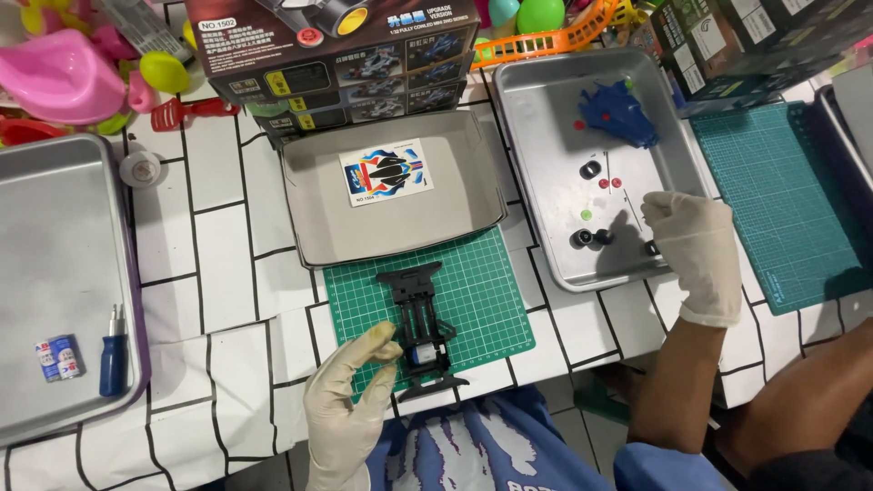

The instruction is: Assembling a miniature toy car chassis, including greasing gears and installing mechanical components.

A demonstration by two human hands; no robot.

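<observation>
A black toy car chassis point(420, 329) lies lengthwise on a small green cutting mat point(482, 282) in front of me. My left hand point(350, 386), in a pale glove, rests at the chassis's left side, thumb and fingers touching its edge near the small motor. My right hand point(693, 250), also gloved, reaches into a metal tray point(546, 155) at the right, fingers curled down over small black wheels point(582, 238) at its near end. A blue car body shell point(620, 114) lies at the tray's far end. What the right fingers hold is hidden.
An open grey cardboard box lid point(309, 209) with a sticker sheet point(386, 173) sits beyond the mat. A second metal tray point(55, 273) at left holds a blue screwdriver point(113, 350) and a small pack. Toy kit boxes point(336, 55), plastic toys and a larger green mat point(782, 200) surround the white tiled tabletop.
</observation>
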